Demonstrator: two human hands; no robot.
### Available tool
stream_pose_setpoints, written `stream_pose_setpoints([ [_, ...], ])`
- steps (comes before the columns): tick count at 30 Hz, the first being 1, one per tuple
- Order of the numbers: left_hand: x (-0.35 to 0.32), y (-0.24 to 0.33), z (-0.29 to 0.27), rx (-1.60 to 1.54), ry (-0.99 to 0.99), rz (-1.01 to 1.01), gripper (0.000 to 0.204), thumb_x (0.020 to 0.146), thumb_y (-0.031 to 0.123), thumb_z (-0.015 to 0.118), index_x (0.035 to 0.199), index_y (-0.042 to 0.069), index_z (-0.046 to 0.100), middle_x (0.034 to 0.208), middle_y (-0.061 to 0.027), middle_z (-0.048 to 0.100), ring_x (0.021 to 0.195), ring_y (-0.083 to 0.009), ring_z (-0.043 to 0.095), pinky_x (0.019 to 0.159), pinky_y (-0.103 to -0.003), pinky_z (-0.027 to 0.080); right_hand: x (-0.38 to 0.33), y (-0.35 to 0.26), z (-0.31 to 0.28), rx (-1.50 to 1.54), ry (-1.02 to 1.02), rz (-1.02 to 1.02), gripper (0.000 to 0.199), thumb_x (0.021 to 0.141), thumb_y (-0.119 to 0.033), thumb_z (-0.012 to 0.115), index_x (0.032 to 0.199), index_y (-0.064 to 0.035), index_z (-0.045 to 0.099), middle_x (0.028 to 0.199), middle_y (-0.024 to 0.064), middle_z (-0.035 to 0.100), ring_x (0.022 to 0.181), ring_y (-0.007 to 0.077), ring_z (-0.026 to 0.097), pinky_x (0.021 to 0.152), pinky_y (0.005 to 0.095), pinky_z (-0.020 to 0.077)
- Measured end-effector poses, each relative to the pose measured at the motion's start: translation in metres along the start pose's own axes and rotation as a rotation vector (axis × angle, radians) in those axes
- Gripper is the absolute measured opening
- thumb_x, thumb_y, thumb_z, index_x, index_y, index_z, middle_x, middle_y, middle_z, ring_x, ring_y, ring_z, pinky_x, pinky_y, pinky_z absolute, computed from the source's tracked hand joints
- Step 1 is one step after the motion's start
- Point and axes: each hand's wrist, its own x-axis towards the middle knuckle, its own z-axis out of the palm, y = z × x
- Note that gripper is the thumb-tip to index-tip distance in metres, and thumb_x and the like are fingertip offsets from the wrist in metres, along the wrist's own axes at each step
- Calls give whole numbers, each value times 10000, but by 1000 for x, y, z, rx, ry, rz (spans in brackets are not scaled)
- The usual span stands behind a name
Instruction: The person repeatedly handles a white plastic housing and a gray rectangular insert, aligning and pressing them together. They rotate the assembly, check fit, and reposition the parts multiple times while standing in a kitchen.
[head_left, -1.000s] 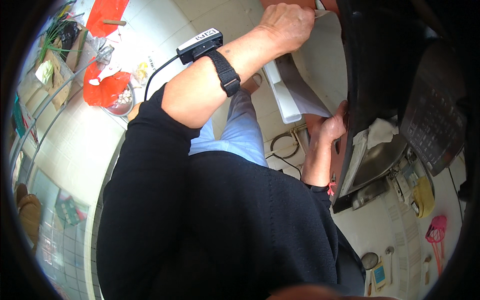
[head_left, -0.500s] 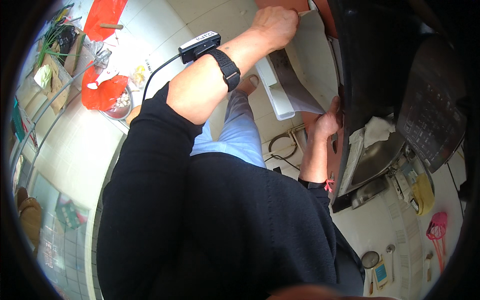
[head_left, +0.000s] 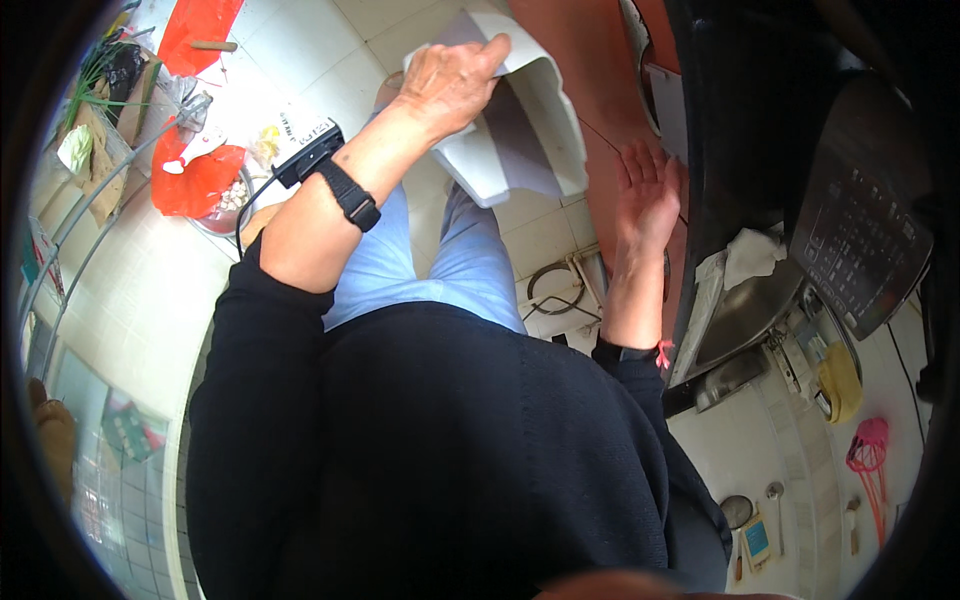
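Note:
A white plastic bin with a greyish see-through panel (head_left: pixel 550 100) hangs tilted in front of the red cabinet front (head_left: pixel 585 55). My left hand (head_left: pixel 450 88) is closed on its upper edge, the fingers partly hidden behind the rim. The bin's inside cannot be seen fully. My right hand (head_left: pixel 648 195) is apart from the bin, palm showing and fingers stretched out, close beside the cabinet front. Just beyond its fingertips is a pale panel (head_left: pixel 666 108) at the cabinet opening.
To the right, a dark counter edge runs past a metal sink (head_left: pixel 745 315) with a white cloth (head_left: pixel 755 255). At left, a bowl of white pieces (head_left: pixel 230 200), a red plastic bag (head_left: pixel 190 180) and a wire rack (head_left: pixel 110 180) hold the side. A coiled hose (head_left: pixel 555 290) lies low ahead.
The bin has come away from the cabinet and moved left in my left hand. My right hand has let go of it and opened beside the cabinet front.

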Motion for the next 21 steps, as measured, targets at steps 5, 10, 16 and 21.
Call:
stream_pose_setpoints([
  [5,-18,-23,0,82,-42,-121,406,819,132,648,1212,145,546,874,-121,682,820,-343,667,674,-451,542,20,-1,23,379,-12,126,408,978,-327,583,1170,18,484,1211,216,579,1166,354,555,1073,560,387],
  [10,-28,-40,-4,31,7,-146,392,822,143,660,1201,149,559,900,-123,690,805,-348,668,661,-445,540,19,8,26,337,68,-15,224,968,-237,597,1034,-24,573,1076,146,637,1022,286,609,1018,513,450],
  [16,-35,-38,-1,-48,44,-143,362,816,156,685,1142,124,529,818,-133,678,784,-379,664,665,-479,537,20,5,27,540,81,-10,242,922,-131,621,1110,-10,528,1131,176,619,1063,296,604,1074,525,407],
  [21,-40,-38,3,-73,41,-118,360,815,149,682,1138,124,526,825,-141,678,781,-385,661,666,-480,536,20,-3,41,608,-75,8,324,902,-162,658,1125,8,495,1149,209,607,1083,322,601,1109,552,367],
])
